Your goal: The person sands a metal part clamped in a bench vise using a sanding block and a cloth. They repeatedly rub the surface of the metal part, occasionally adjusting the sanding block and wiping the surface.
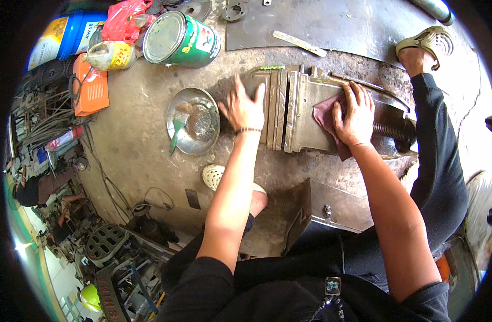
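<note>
A large metal vise (pixel 310 115) lies on the floor in front of the person, and a dark red cloth (pixel 325 119) is spread over its body. The right hand (pixel 356 115) rests on the cloth with its palm down, fingers stretched forward and thumb apart from them; the grip is opened out flat rather than closed around anything. The left hand (pixel 244 107), slightly blurred, has its fingers and thumb spread wide at the vise's left end, holding nothing; whether it touches the metal I cannot tell.

The vise's long axis runs from left to right across the person's view, dipping slightly to the right. Its threaded screw (pixel 392 131) points right, toward the person's right leg, and the narrow slit between the jaws runs across that axis.

Just left of the left hand, a round metal basin (pixel 173 140) holds murky liquid and a green-handled brush (pixel 177 127). The concrete floor (pixel 133 142) is stained. Beyond the basin stand a green bucket (pixel 200 40), a jug with a yellow label (pixel 111 55) and an orange box (pixel 93 88). A flat metal bar (pixel 299 43) lies on a dark sheet (pixel 353 27) beyond the vise; a metal toolbox (pixel 337 204) sits nearer the person.
</note>
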`<state>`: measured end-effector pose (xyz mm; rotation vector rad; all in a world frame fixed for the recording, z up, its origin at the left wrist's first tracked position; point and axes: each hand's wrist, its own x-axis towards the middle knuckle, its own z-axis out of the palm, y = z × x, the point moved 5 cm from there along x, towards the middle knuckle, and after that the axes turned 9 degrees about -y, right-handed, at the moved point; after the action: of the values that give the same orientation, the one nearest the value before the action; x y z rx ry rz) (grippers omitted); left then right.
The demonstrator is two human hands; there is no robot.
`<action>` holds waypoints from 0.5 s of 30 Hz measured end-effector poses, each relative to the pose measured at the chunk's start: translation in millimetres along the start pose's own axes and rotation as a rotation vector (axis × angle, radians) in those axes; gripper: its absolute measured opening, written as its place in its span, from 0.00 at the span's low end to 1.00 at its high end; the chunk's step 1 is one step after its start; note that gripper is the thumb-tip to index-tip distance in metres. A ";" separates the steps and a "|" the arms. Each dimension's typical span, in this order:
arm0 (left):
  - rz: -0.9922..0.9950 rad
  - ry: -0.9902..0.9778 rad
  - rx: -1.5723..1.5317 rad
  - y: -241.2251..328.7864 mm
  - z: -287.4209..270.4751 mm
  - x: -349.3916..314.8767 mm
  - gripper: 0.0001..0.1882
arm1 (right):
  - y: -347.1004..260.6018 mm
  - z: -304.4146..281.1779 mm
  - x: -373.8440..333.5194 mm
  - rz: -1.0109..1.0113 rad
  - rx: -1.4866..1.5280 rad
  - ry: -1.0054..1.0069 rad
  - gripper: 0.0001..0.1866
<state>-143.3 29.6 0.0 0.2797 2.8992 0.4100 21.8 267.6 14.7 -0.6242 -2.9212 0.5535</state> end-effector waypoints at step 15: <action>0.014 -0.018 0.014 16.8 3.6 19.9 0.45 | -0.1 -0.8 0.9 0.015 0.013 -0.018 0.29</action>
<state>-158.9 50.5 -1.9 0.3043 2.8857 0.3871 21.1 268.1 15.4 -0.6435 -2.9294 0.5830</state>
